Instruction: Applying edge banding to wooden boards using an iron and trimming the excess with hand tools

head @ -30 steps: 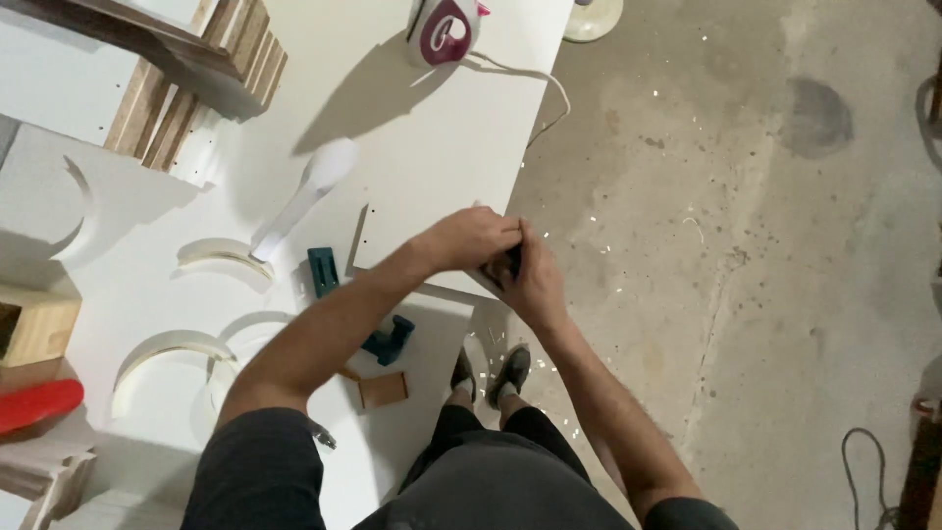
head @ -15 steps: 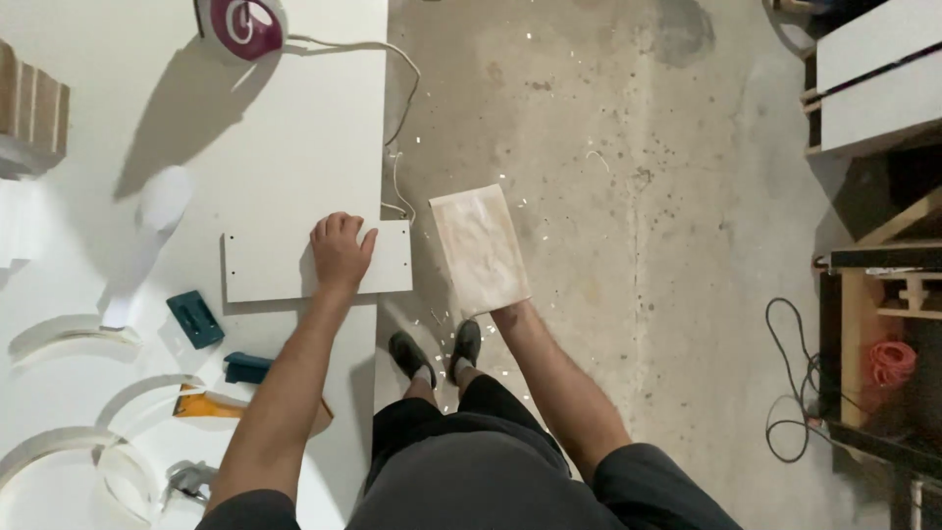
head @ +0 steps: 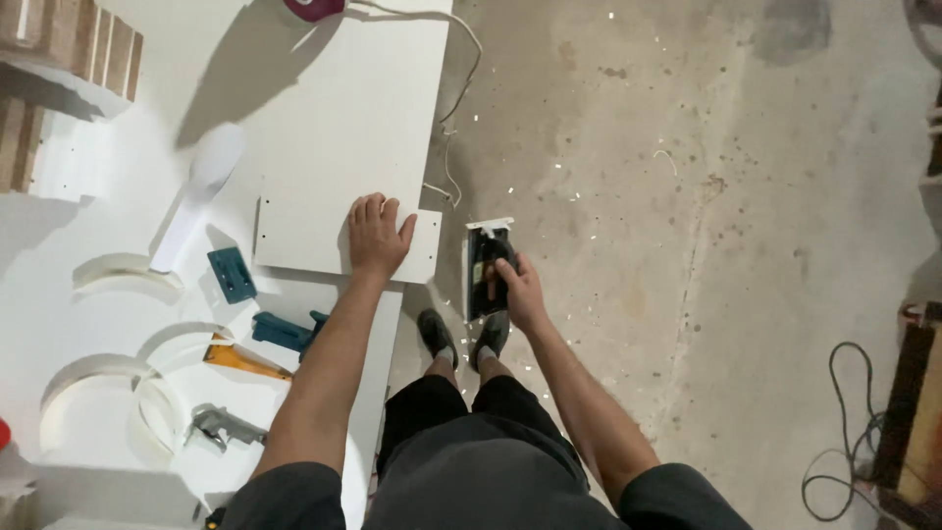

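My left hand lies flat, fingers spread, on a small white rectangular panel that rests on the white workbench and juts past its right edge. Just right of the bench, over the floor, my right hand grips a dark hand-held block with a white strip along its top end, held edge-on beside the panel's end. My shoes show on the concrete below it.
On the bench lie a white spatula-shaped piece, a small teal block, a blue tool, curved white strips, a metal clamp and stacked boards. A corded maroon tool sits at the top edge; cables lie at the right.
The right hand has turned the block from face-up to edge-on and brought it closer to the panel's end. The left hand stays pressed on the panel.
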